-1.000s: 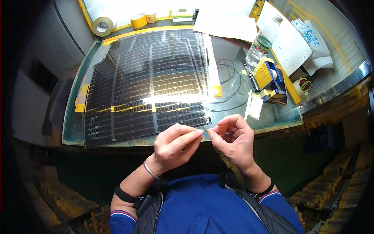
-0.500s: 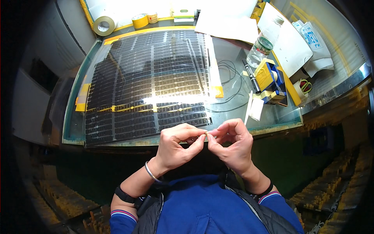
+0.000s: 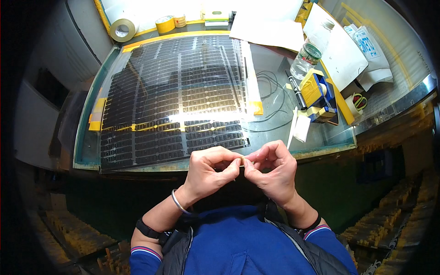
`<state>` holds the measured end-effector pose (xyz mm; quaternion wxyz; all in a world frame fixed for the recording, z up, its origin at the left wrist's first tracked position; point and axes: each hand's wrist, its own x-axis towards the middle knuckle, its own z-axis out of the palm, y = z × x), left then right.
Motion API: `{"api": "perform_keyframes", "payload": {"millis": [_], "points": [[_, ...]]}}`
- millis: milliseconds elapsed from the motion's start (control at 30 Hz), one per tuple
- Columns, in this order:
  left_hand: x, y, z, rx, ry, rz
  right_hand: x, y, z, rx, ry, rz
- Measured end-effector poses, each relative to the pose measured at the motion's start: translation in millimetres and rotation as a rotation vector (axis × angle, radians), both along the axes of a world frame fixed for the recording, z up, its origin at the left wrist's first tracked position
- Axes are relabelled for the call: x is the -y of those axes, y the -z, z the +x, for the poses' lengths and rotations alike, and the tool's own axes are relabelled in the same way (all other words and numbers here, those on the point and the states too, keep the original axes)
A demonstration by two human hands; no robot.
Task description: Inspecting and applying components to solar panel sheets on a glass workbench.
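Just off the table's front edge, my left hand point(image 3: 212, 168) and my right hand point(image 3: 273, 170) meet fingertip to fingertip. Each is closed in a pinch of thumb and forefinger. Between the tips shows a tiny yellowish bit point(image 3: 242, 158), too small to name and mostly covered by the fingers. Behind the hands lies a large dark film sheet point(image 3: 156, 103) printed with rows of small rectangles, with a bright glare across its lower middle. Neither hand touches the sheet.
Right of the sheet stand a blue and yellow tape dispenser point(image 3: 316, 89), a black marker point(image 3: 297, 91), a clear plastic bottle point(image 3: 301, 64) and a white packet point(image 3: 301, 127). Thin dark strands point(image 3: 279, 94) curl on the glass table point(image 3: 330, 145). Tape rolls point(image 3: 122, 30) line the back.
Both hands hold nearly the same place; the pinched fingertips have shifted slightly. Nothing on the table has moved.
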<state>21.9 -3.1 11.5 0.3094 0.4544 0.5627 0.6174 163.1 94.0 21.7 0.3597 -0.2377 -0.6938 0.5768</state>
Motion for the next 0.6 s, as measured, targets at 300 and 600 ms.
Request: {"api": "perform_keyframes", "payload": {"millis": [300,600], "points": [[1,0,-5,0.388,0.136,-0.076,-9,-6,2,-0.045,-0.152,-0.396],[-4,-8,-8,0.644,0.068,-0.171,-16,-4,11,-0.161,-0.196,-0.646]]}}
